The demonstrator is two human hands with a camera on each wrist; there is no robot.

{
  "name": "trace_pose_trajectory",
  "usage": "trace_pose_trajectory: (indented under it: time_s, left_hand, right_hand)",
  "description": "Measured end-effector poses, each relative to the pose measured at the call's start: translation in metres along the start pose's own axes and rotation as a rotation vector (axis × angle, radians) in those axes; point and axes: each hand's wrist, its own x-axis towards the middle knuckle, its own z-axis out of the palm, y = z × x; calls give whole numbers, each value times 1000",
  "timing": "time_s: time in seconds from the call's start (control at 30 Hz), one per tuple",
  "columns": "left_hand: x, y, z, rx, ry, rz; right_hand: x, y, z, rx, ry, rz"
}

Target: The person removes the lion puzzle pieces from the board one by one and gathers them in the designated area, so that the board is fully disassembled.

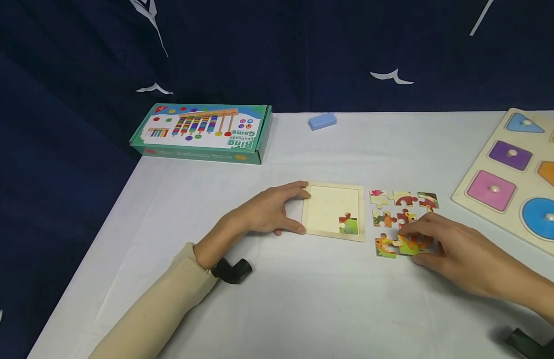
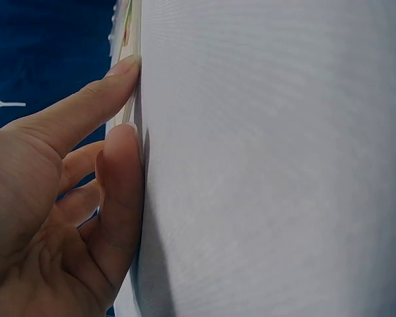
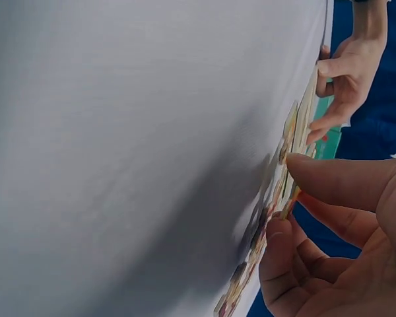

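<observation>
A square wooden puzzle tray (image 1: 323, 207) lies on the table with one green and red puzzle piece (image 1: 348, 225) in its lower right corner. My left hand (image 1: 274, 207) rests against the tray's left side, forefinger at the upper corner and thumb at the lower one. To the right of the tray, several loose puzzle pieces (image 1: 385, 247) lie in rough rows. Over the lower right of these, my right hand (image 1: 461, 254) pinches a yellow and green puzzle piece (image 1: 410, 246) between thumb and fingers. The right wrist view shows that piece (image 3: 289, 203) tilted, edge-on. My right hand hides some pieces.
A green ring game box (image 1: 202, 133) lies at the back left. Near the back edge sits a blue block (image 1: 322, 121). A wooden board of knobbed shapes (image 1: 471, 202) fills the right side. Dark blue cloth (image 1: 277, 55) hangs behind the white table (image 1: 294, 309).
</observation>
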Motion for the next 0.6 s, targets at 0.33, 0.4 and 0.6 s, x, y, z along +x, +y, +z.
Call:
trace_pose_trajectory:
  time_s: [0.33,0.4,0.6]
  left_hand:
    - [0,-1,0,-6,0,-1]
    - [0,-1,0,-7,-1,-3]
    - [0,-1,0,-5,1,-7]
  right_hand:
    - [-5,7,2,-40,-25,6]
    - [-5,8,2,-40,-35,8]
    - [-5,8,2,-41,-44,5]
